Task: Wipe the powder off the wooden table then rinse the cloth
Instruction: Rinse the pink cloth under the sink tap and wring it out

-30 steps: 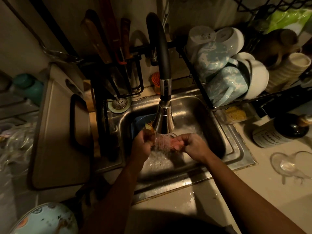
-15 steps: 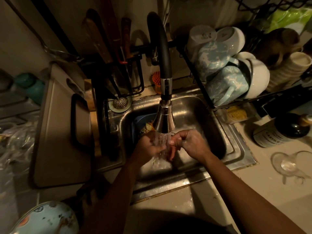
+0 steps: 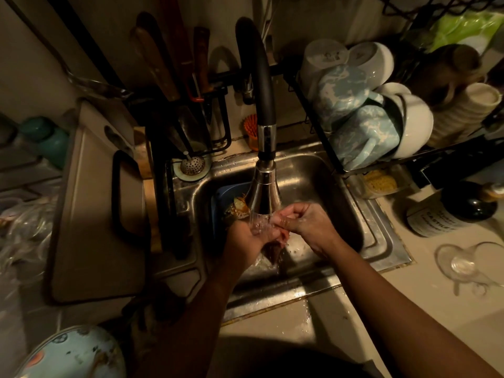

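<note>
- Cloth [image 3: 274,251] is hanging bunched between both hands, directly under the faucet [image 3: 264,192] stream and over the sink [image 3: 313,181] near its front edge. This is probably so the runoff is draining into the basin, not onto the counter [image 3: 409,296].
- Left hand [image 3: 249,241] is lying palm-up beneath the cloth, its grip clenching round it.
- Right hand [image 3: 309,227] is sitting knuckles-up with fingers curled, its grip pinching the cloth's upper fold and touching the left hand.
- Both forearms are reaching in over the counter's front edge, converging below the spout.
- Judgement: the rinse step is running. The table is not showing in view.
</note>
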